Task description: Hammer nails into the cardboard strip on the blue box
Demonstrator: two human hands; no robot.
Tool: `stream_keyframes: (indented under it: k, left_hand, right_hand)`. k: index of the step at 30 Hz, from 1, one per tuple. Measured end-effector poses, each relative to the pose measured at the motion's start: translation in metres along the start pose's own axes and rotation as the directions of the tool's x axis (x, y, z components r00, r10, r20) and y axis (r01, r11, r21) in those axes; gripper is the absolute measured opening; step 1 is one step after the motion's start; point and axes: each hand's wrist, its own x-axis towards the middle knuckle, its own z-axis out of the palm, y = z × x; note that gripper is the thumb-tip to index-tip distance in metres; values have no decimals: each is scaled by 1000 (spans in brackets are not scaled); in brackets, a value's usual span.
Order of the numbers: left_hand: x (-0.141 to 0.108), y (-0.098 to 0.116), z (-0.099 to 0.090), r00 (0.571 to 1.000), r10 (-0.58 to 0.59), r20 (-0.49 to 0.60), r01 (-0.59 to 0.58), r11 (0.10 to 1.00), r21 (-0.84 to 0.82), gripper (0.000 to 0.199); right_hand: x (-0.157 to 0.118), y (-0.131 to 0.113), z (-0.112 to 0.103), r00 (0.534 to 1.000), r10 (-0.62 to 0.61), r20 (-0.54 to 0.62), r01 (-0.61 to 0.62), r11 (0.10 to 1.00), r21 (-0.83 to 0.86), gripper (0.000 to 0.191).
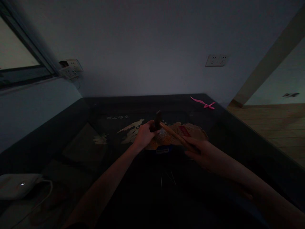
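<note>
My right hand (199, 149) is wrapped round the wooden handle of a hammer (172, 133). Its dark head points away to the left and stands right at the fingers of my left hand (145, 136). Those fingers are bent together, thumb towards the head, around something dark that I cannot make out. Beneath both hands lies a spotted, orange-brown package (166, 136) with a red patch and a blue label (163, 149) at its near edge. Whether the hammer head touches the left fingers or the package is too dark to tell.
Thin pale sticks (161, 180) lie on the dark table (133, 203) nearer to me. A pink ribbon (207, 105) rests at the far right corner. At the left stands a white device (20, 186) with a cord. Wall sockets (216, 60) are behind.
</note>
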Motion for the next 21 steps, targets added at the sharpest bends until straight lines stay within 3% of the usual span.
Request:
stream_keyframes:
  k: [5, 21]
  left_hand:
    - [0, 1, 1, 1000, -13, 5, 13, 998, -56, 30]
    - [-2, 4, -1, 1000, 13, 3, -13, 1000, -26, 21]
  right_hand:
    - [-3, -3, -3, 999, 17, -49, -17, 1000, 14, 44]
    - [-1, -1, 1, 1000, 21, 14, -21, 1000, 3, 36]
